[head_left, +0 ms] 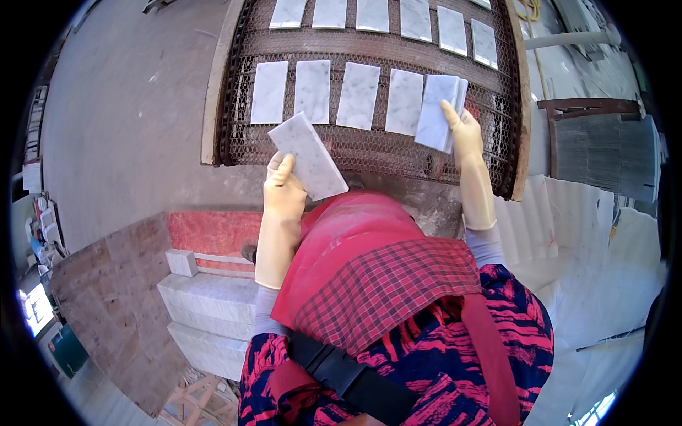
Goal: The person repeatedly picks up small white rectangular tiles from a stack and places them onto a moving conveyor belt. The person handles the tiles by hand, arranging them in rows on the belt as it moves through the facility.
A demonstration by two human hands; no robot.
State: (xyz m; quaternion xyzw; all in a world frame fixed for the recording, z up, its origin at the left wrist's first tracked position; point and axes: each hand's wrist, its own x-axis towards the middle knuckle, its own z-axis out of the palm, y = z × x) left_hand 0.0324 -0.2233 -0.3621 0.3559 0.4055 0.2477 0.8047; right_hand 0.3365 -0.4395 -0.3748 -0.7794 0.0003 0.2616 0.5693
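My left hand (283,183), in a cream rubber glove, grips a grey-veined white marble tile (312,160) by its lower left edge. This tile is tilted and held just off the near edge of a wire-mesh conveyor belt (298,145). In the same kind of glove, my right hand (465,135) is closed on marble tiles (435,113), with a second edge showing behind the front one. They are at the right end of the near row; whether they touch the mesh I cannot tell. Left of them, several similar tiles (358,96) lie spaced out on the belt.
Another row of tiles (372,14) lies farther up the belt, between wooden side rails (215,92). Stacked pale marble pieces (206,305) stand at my lower left beside a brown board (106,305). White sheeting (575,220) hangs at the right, near a grey panel (604,156).
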